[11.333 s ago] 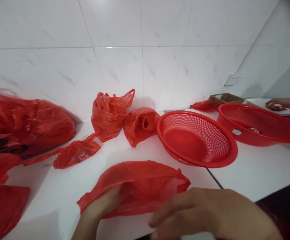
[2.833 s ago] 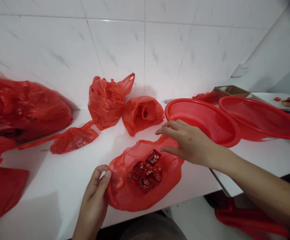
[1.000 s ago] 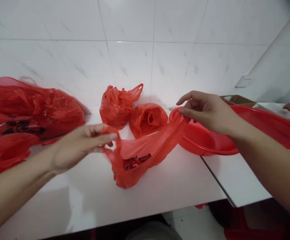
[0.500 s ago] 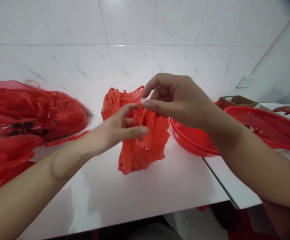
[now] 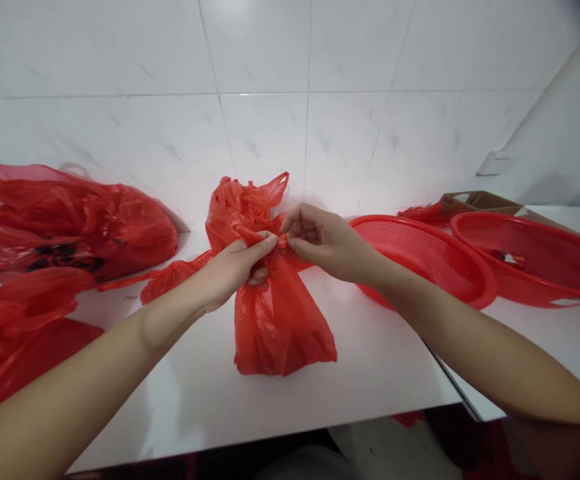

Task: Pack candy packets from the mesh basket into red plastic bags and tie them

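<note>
A filled red plastic bag [image 5: 285, 327] sits on the white table in front of me, its top gathered into a twist. My left hand [image 5: 240, 267] is closed around the left side of the gathered neck, thumb on top. Pinched between the thumb and fingers of my right hand [image 5: 327, 243] is the other side of the neck, close to the left thumb. What the bag holds is hidden. Just behind it, against the wall, stands another full red plastic bag [image 5: 230, 210] with one handle loop sticking up.
Large red bags [image 5: 80, 227] lie at the left, and a small red bundle [image 5: 175, 277] rests beside my left forearm. To the right are a red mesh basket [image 5: 420, 257] and a second red basket [image 5: 545, 260] with small items inside. A cardboard box [image 5: 485, 200] stands behind them.
My hands came together and closed on the bag's neck, which is now twisted tight. The bag's body hangs lower and nearer me. The other person's hand at the right has left view.
</note>
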Motion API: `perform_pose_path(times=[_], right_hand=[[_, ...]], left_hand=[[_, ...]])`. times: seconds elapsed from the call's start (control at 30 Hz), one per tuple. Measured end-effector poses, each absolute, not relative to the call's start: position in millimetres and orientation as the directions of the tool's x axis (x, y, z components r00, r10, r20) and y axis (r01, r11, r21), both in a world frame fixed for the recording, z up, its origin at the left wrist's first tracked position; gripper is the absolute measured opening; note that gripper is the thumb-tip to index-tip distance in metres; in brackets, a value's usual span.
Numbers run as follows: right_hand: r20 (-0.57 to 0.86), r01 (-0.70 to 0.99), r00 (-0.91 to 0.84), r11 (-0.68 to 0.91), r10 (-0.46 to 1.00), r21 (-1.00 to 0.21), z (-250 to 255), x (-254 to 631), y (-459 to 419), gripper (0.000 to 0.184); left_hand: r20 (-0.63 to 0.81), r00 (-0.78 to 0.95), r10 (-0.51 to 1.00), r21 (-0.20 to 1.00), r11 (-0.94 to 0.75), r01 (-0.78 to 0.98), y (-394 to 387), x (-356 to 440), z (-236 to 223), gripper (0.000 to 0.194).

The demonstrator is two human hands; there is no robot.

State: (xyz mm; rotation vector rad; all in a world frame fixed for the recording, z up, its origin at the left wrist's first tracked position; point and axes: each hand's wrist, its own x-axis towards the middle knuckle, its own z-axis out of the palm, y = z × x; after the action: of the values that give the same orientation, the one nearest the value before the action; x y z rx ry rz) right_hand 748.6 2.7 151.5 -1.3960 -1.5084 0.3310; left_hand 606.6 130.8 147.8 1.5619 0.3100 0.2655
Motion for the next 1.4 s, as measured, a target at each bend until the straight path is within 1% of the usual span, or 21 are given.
perform_pose_path(times=[0.1, 0.2, 0.23, 0.3, 0.33, 0.4, 0.5, 0.6, 0.67, 0.77, 0.87, 0.93, 1.0, 1.07, 1.13, 1.17, 1.2, 1.23, 1.3, 1.37, 1.4], right_hand=[[0.551, 0.554, 0.154, 0.39, 0.82, -0.736, 162.2, 730.0, -11.2, 0.007], [0.579, 0.53, -0.011, 0.496, 0.815, -0.688, 167.0, 717.6, -17.9, 0.008], [0.599, 0.528, -0.031, 0.522, 0.8, -0.67, 165.0, 717.3, -14.7, 0.007], [0.633, 0.527, 0.027, 0.528, 0.773, -0.666, 155.8, 721.6, 0.8, 0.007], [0.619, 0.515, 0.076, 0.5, 0.782, -0.696, 148.9, 725.1, 12.0, 0.011], [0.51, 0.455, 0.128, 0.407, 0.851, -0.793, 131.9, 731.8, 36.2, 0.02], [0.353, 0.338, 0.103, 0.301, 0.93, -0.892, 106.7, 735.9, 61.3, 0.025], [0.266, 0.272, 0.053, 0.242, 0.963, -0.931, 92.3, 733.6, 65.2, 0.023], [0.206, 0.259, -0.001, 0.199, 0.979, -0.945, 89.6, 730.4, 60.6, 0.023], [0.221, 0.32, -0.022, 0.216, 0.975, -0.923, 91.8, 723.9, 50.9, 0.016], [0.284, 0.518, 0.024, 0.231, 0.959, -0.823, 94.0, 719.8, 37.4, 0.02], [0.302, 0.659, 0.048, 0.197, 0.952, -0.726, 88.7, 724.3, 24.8, 0.025], [0.269, 0.715, 0.093, 0.124, 0.959, -0.688, 73.4, 737.9, 11.2, 0.027], [0.164, 0.669, 0.178, 0.003, 0.97, -0.743, 48.6, 757.3, 0.6, 0.027], [0.001, 0.568, 0.239, -0.139, 0.971, -0.811, 20.8, 774.5, -3.5, 0.027], [-0.061, 0.532, 0.269, -0.201, 0.961, -0.822, 8.8, 779.7, -2.7, 0.027], [-0.097, 0.513, 0.304, -0.248, 0.948, -0.822, -0.4, 781.9, -0.2, 0.028], [-0.1, 0.517, 0.347, -0.28, 0.932, -0.809, -6.6, 780.6, 3.5, 0.029], [-0.036, 0.569, 0.442, -0.311, 0.896, -0.762, -10.4, 769.0, 12.7, 0.032], [0.05, 0.646, 0.49, -0.324, 0.87, -0.691, -9.1, 748.7, 21.4, 0.033], [0.083, 0.688, 0.495, -0.332, 0.865, -0.645, -9.3, 737.4, 24.9, 0.035]], left_hand=[[0.037, 0.938, 0.344, 0.996, -0.088, -0.007, 129.9, 597.0, 154.3, 0.026], [0.062, 0.957, 0.284, 0.967, -0.255, 0.013, 133.9, 583.6, 164.3, 0.028], [0.061, 0.96, 0.275, 0.946, -0.322, 0.032, 135.8, 579.8, 166.9, 0.025], [0.067, 0.958, 0.277, 0.893, -0.445, 0.066, 139.7, 574.7, 169.0, 0.016], [0.072, 0.958, 0.278, 0.865, -0.495, 0.078, 141.8, 573.3, 168.0, 0.013], [0.087, 0.959, 0.27, 0.819, -0.567, 0.086, 146.5, 571.9, 161.9, 0.01], [0.142, 0.936, 0.323, 0.734, -0.669, 0.119, 154.5, 570.7, 145.4, 0.017], [0.318, 0.857, 0.405, 0.563, -0.808, 0.173, 159.0, 569.1, 129.3, 0.023], [0.42, 0.826, 0.377, 0.484, -0.863, 0.147, 157.5, 567.7, 123.1, 0.023], [0.444, 0.836, 0.323, 0.471, -0.878, 0.089, 151.5, 563.4, 121.9, 0.022], [0.396, 0.875, 0.278, 0.471, -0.88, 0.066, 152.4, 549.6, 121.0, 0.021], [0.333, 0.887, 0.32, 0.497, -0.859, 0.123, 161.4, 530.6, 113.0, 0.025], [0.201, 0.866, 0.458, 0.558, -0.78, 0.283, 175.3, 504.7, 97.1, 0.032], [0.003, 0.818, 0.575, 0.634, -0.634, 0.443, 188.4, 478.9, 76.3, 0.038], [-0.209, 0.788, 0.579, 0.711, -0.463, 0.529, 195.9, 462.6, 56.7, 0.043], [-0.283, 0.778, 0.561, 0.728, -0.402, 0.555, 197.0, 460.1, 48.9, 0.044], [-0.311, 0.772, 0.554, 0.728, -0.384, 0.568, 196.8, 461.6, 42.8, 0.044], [-0.285, 0.774, 0.565, 0.715, -0.412, 0.564, 195.5, 466.7, 38.2, 0.043], [-0.11, 0.796, 0.595, 0.664, -0.552, 0.504, 191.3, 484.3, 31.6, 0.038], [0.086, 0.82, 0.566, 0.575, -0.7, 0.423, 186.6, 505.4, 24.5, 0.038], [0.129, 0.837, 0.532, 0.532, -0.749, 0.394, 184.4, 515.2, 19.9, 0.039]])
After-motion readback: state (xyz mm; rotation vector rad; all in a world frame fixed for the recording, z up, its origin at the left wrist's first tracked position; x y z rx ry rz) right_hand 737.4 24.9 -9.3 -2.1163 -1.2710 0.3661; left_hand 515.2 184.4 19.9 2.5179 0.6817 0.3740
